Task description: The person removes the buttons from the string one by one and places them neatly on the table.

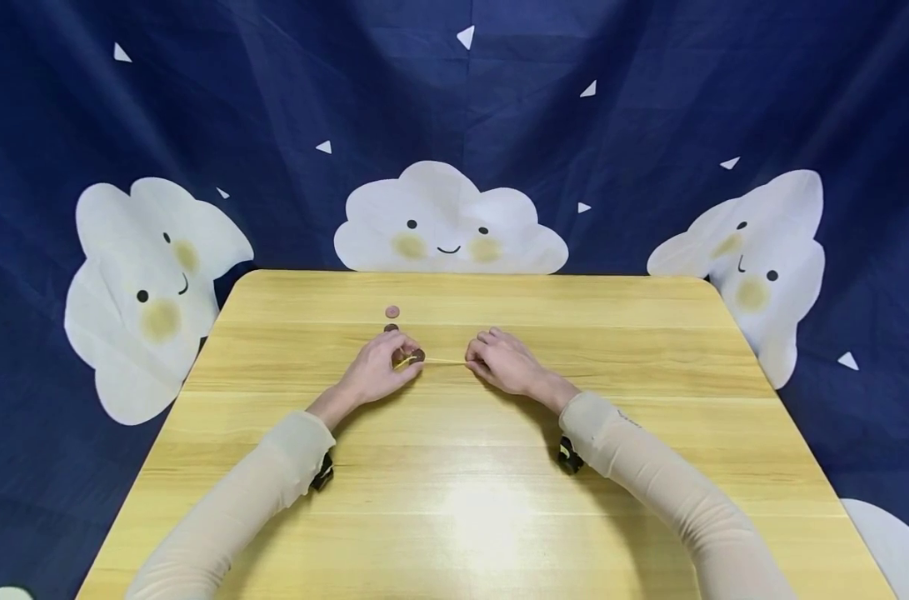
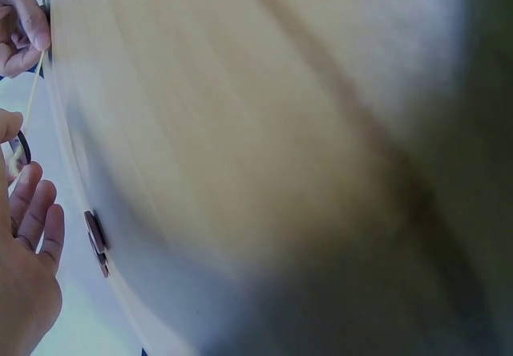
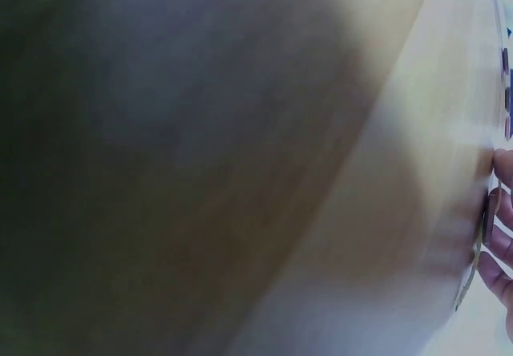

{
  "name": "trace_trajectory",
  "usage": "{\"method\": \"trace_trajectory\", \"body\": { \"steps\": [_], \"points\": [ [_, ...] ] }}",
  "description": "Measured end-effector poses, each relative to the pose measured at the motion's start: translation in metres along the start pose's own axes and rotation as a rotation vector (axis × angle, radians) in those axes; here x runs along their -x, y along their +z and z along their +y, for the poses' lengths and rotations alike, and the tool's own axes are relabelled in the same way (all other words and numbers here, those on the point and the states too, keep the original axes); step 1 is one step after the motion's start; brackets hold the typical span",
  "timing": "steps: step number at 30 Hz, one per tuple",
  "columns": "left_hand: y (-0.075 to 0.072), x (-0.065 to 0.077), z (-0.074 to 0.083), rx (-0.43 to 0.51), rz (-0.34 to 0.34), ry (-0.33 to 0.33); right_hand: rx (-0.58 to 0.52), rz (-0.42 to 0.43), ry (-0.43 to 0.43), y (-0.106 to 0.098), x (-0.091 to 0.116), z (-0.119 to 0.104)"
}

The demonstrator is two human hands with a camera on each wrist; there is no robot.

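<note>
My left hand (image 1: 382, 365) pinches a dark brown, button-like disc (image 1: 418, 356) between thumb and fingertips. A thin yellow string (image 1: 445, 361) runs from that disc across the gap to my right hand (image 1: 502, 362), whose fingertips pinch it. Seen from the left wrist, the disc (image 2: 25, 147) stands on edge and the string (image 2: 34, 91) is stretched straight. A similar dark disc (image 3: 490, 218) lies by the right hand's fingers (image 3: 498, 244) in the right wrist view, with a length of string (image 3: 466, 284) beside it.
Beyond my left hand, a lighter reddish disc (image 1: 392, 312) and a dark disc (image 1: 391, 327), partly covered by the fingers, lie on the wooden table (image 1: 454, 450). A blue curtain with white clouds (image 1: 439, 208) hangs behind the table's far edge.
</note>
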State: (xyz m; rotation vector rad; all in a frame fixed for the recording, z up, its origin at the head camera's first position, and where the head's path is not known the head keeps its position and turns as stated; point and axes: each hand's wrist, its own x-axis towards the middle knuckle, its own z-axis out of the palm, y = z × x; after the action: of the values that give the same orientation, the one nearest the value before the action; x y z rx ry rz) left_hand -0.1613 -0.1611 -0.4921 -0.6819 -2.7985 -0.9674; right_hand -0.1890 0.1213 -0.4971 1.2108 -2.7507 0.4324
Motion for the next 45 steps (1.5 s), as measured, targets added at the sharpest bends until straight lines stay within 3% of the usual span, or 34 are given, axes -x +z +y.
{"method": "trace_trajectory", "body": {
  "steps": [26,36,45],
  "points": [
    [-0.017,0.035,-0.019,-0.019,0.039,-0.023,0.009,-0.011,0.006,0.002,0.001,0.002],
    [-0.022,0.047,-0.025,-0.098,-0.03,-0.065,0.014,-0.006,0.005,0.003,0.002,0.003],
    [-0.022,0.046,-0.028,-0.134,-0.067,-0.081,0.006,-0.015,0.009,0.003,0.001,0.003]
  ]
}}
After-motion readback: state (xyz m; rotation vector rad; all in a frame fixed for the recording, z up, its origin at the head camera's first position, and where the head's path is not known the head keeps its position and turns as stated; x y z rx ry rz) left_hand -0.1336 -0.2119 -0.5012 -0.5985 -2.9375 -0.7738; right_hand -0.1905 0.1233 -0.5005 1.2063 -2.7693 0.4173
